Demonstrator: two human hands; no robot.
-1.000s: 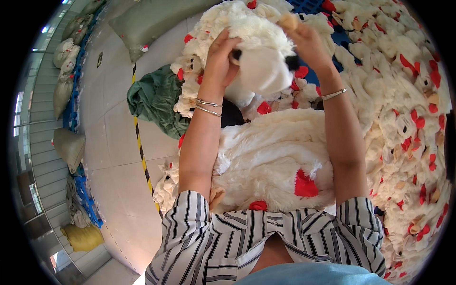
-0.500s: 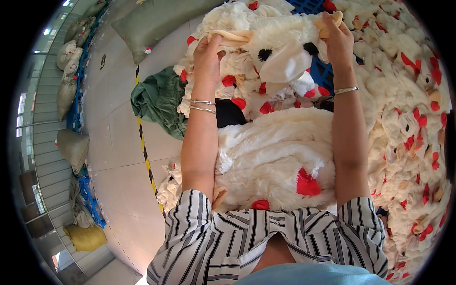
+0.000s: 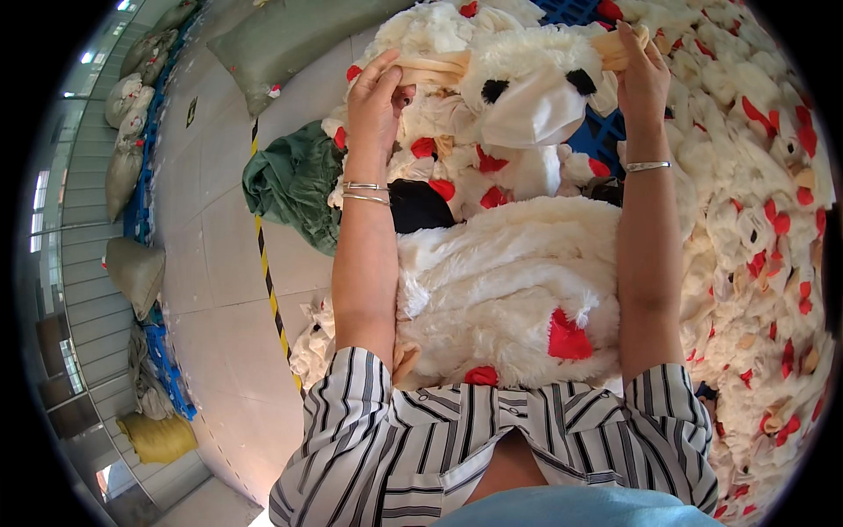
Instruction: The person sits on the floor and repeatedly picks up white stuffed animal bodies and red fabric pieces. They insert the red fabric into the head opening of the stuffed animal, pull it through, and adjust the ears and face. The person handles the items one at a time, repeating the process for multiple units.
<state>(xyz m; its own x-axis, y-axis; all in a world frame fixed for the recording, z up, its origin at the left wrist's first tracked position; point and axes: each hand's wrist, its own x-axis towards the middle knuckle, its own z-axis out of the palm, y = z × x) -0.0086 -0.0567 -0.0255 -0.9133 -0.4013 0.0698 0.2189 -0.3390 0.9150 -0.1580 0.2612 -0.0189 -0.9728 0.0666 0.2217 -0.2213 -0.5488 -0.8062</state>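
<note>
Stretched between my two hands is a white plush animal skin [image 3: 527, 92], unstuffed, with black eye patches and a smooth pale muzzle. My left hand [image 3: 376, 98] pinches the tip of its left peach ear [image 3: 435, 68]. At the other side my right hand [image 3: 643, 77] grips the right peach ear [image 3: 613, 51]. Below, between my forearms, lies a folded pile of white plush skins [image 3: 500, 281] with red patches, against my striped shirt. A black cloth [image 3: 420, 207] shows beside my left forearm.
A heap of white plush skins [image 3: 755, 263] with red pieces fills the right side, over blue plastic pallets [image 3: 597, 132]. A green cloth sack [image 3: 294, 184] lies left of my arm. Further off are a stuffed grey-green sack [image 3: 299, 44], yellow-black floor tape [image 3: 268, 290] and a yellow sack [image 3: 158, 437].
My hands have moved slightly apart, the right one rightward and the left one leftward, drawing the ears outward. The plush head between them has shifted a little right and shows more of its face.
</note>
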